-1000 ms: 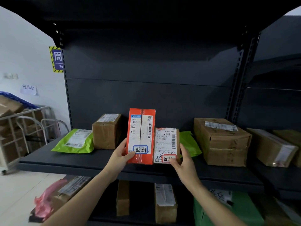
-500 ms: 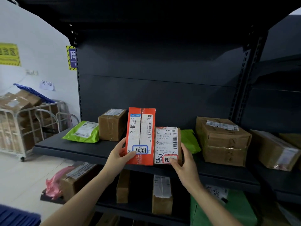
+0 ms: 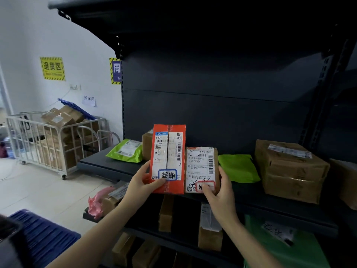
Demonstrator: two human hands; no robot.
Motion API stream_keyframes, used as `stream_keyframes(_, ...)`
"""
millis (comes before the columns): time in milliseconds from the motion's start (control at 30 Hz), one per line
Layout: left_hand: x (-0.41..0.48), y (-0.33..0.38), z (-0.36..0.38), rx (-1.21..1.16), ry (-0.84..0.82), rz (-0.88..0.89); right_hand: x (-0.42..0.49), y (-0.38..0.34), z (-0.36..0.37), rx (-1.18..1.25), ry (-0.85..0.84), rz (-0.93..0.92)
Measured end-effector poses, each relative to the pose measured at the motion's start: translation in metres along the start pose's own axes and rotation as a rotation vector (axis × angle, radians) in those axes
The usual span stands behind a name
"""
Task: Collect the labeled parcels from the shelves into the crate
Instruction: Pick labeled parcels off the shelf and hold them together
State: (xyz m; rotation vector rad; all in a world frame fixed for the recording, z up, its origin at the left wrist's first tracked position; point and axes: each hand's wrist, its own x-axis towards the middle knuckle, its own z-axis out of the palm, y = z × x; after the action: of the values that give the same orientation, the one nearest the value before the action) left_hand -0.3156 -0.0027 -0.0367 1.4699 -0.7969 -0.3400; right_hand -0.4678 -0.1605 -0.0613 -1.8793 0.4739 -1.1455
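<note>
Orange parcel [image 3: 168,159] upright at the shelf [image 3: 100,165] front, gripped low by the left hand [image 3: 141,187], thumb on its label. Brown parcel [image 3: 201,167] touching its right side, right hand [image 3: 220,194] fingers curled round its lower corner. Blue crate [image 3: 44,235] lower left.

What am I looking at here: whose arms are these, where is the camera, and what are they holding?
No machine here: these are a person's two bare arms, filmed by one camera worn on their head, looking forward and down. The left hand grips a tall orange parcel, upright at the front of the dark shelf. The right hand holds a shorter brown parcel beside it. Both parcels carry a handwritten sticker. Also on the shelf lie a labelled green bag, a plain green bag and a large cardboard box. A blue crate, probably for collecting, shows at lower left.
</note>
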Motion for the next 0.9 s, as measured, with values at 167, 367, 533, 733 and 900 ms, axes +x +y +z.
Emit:
stream_keyframes(167, -0.014, 0.001, -0.037, 0.032, 0.052, -0.036, -0.007, -0.013, 0.035, 0.023, -0.049, -0.010)
stream_keyframes(367, -0.042, -0.001, -0.112, 0.051, 0.132, -0.036, -0.023, -0.041, 0.102, 0.030, -0.135, -0.038)
stream_keyframes(533, -0.075, -0.005, -0.192, 0.040, 0.216, -0.045, -0.047, -0.070, 0.178, 0.064, -0.240, -0.046)
stream_keyframes(733, -0.131, -0.007, -0.303, 0.055, 0.355, -0.096, -0.090, -0.114, 0.286, 0.102, -0.326, -0.069)
stream_keyframes(900, -0.180, -0.013, -0.387, 0.099, 0.455, -0.142, -0.133, -0.151, 0.368, 0.143, -0.438, -0.058)
